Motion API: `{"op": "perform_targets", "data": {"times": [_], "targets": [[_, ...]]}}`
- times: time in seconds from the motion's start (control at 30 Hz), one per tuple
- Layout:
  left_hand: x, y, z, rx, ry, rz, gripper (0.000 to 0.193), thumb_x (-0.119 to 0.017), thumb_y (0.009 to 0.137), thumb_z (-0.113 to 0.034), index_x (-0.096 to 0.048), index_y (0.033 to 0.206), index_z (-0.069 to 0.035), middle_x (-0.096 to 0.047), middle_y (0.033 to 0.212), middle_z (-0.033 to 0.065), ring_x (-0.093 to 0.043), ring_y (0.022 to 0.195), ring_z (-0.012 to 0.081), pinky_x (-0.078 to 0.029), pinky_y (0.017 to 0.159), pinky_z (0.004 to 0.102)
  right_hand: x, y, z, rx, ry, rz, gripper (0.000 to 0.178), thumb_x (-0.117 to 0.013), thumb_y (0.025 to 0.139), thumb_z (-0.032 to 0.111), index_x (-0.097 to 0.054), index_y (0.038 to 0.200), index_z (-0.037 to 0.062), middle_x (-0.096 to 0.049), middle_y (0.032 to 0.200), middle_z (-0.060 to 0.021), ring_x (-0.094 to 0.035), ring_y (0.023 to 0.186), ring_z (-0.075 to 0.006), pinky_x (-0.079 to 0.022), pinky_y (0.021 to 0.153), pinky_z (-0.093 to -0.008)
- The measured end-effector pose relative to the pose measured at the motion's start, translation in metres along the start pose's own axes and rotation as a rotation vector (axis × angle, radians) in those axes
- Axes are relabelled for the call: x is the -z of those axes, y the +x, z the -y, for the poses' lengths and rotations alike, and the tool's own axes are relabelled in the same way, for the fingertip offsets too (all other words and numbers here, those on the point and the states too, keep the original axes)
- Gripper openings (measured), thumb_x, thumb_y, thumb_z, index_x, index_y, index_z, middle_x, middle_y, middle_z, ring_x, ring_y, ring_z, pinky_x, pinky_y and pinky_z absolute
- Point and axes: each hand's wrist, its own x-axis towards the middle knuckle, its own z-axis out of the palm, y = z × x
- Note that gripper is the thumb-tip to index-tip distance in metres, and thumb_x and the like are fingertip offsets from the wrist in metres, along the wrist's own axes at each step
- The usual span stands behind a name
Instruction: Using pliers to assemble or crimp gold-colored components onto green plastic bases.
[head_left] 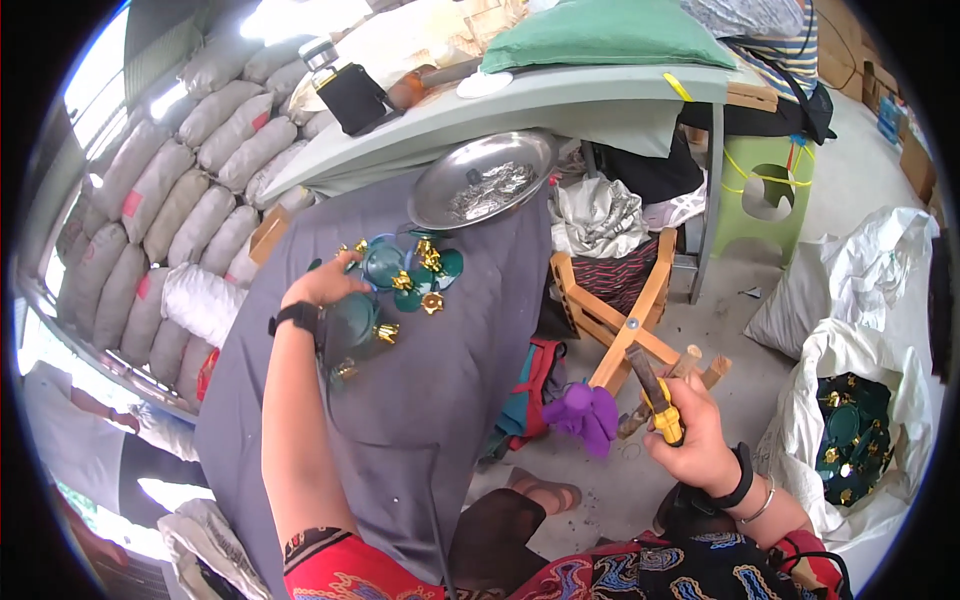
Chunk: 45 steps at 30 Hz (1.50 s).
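My left hand (328, 284) reaches over the grey cloth on my lap, its fingers apart at the rim of the green translucent discs (384, 262). Several of these discs lie in a loose group, with gold flower-shaped pieces (432, 302) on and around them. Off to the right, above the floor, my right hand (692, 428) is closed round a hand tool (664, 410) with a yellow handle and a dark shaft pointing up and away. The tool's exact kind is not clear. A metal bowl (427, 204) holding small silvery parts rests beyond the discs.
A white sack (806, 395) of green-and-gold discs stands at the right, near a wooden folding stand (648, 300). Behind is a long table (560, 92) with a green cushion (606, 40). Full sacks (190, 205) are stacked at left. Purple cloth (584, 416) hangs low.
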Motion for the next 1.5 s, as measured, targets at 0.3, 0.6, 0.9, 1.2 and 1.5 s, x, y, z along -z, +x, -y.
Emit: {"op": "perform_targets", "data": {"times": [0.3,0.6,0.9,1.2,1.5], "targets": [[-0.001,-0.026,-0.051,-0.253,0.094,-0.205,0.048,-0.066,0.080,-0.031,-0.060,0.124,-0.012,-0.063,0.116,0.0188,-0.058,0.111,0.0333,-0.046,0.093,0.0400,-0.004,0.000,0.001,0.035,-0.031,-0.056,0.040,-0.061,0.063,0.001,-0.055,0.103,0.0014,-0.049,0.094,-0.0113,-0.051,0.084,-0.0255,-0.043,0.075,-0.0336],[-0.049,-0.008,-0.083,-0.376,0.353,-0.064,0.043,-0.061,0.079,-0.017,-0.063,0.122,-0.015,-0.063,0.119,0.0143,-0.059,0.110,0.0321,-0.046,0.095,0.0392,0.000,-0.005,-0.001,0.028,-0.055,-0.036,0.044,-0.062,0.063,0.000,-0.054,0.107,0.0006,-0.051,0.097,-0.0151,-0.052,0.089,-0.0310,-0.043,0.079,-0.0367],[-0.053,-0.059,-0.062,-0.559,0.107,-0.449,0.037,-0.065,0.073,-0.003,-0.069,0.109,-0.012,-0.066,0.099,0.0180,-0.063,0.096,0.0335,-0.049,0.086,0.0402,-0.002,-0.005,0.001,-0.041,0.061,-0.045,0.047,-0.061,0.065,-0.001,-0.054,0.111,-0.0002,-0.051,0.102,-0.0183,-0.053,0.096,-0.0360,-0.043,0.087,-0.0379],[-0.091,-0.064,-0.062,-0.586,0.468,-0.490,0.031,-0.061,0.074,-0.003,-0.072,0.099,-0.016,-0.068,0.089,0.0120,-0.065,0.086,0.0303,-0.052,0.077,0.0404,0.003,-0.011,0.003,0.057,-0.042,-0.106,0.049,-0.062,0.064,-0.002,-0.052,0.112,-0.0026,-0.049,0.103,-0.0197,-0.051,0.098,-0.0381,-0.043,0.088,-0.0380],[-0.082,-0.054,-0.027,-0.566,0.195,-0.666,0.012,-0.065,0.074,-0.011,-0.069,0.085,-0.008,-0.067,0.079,0.0137,-0.066,0.075,0.0318,-0.052,0.069,0.0403,0.008,-0.014,0.003,0.064,-0.049,-0.146,0.046,-0.065,0.065,0.000,-0.052,0.109,-0.0029,-0.048,0.098,-0.0194,-0.050,0.091,-0.0377,-0.043,0.080,-0.0393]]}}
